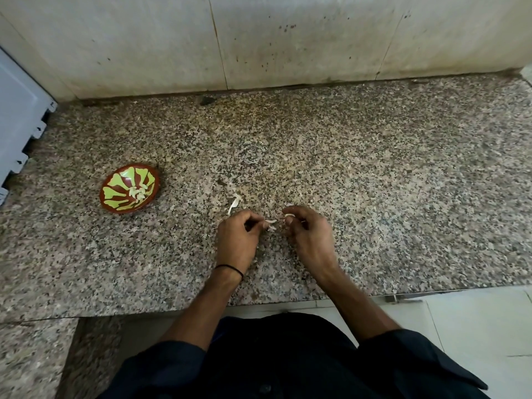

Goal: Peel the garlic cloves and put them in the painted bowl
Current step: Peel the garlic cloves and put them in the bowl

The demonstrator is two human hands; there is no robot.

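Observation:
The painted bowl (116, 194), brown with yellow-green petals, sits on the granite counter at the left with several pale peeled cloves (138, 193) in its bottom. At the counter's middle, my left hand (237, 236) pinches a small garlic clove (270, 223) at its fingertips. My right hand (309, 233), just to the right, pinches a pale scrap of garlic skin (288, 216). The two hands are a finger's width apart. Loose strips of peel (234, 204) lie on the counter just beyond my left hand.
The speckled granite counter (374, 174) runs to a stained pale wall (288, 38) at the back. A white appliance edge (20, 116) stands at the far left. The counter's front edge (144, 311) is near my body, with white floor tiles at the lower right.

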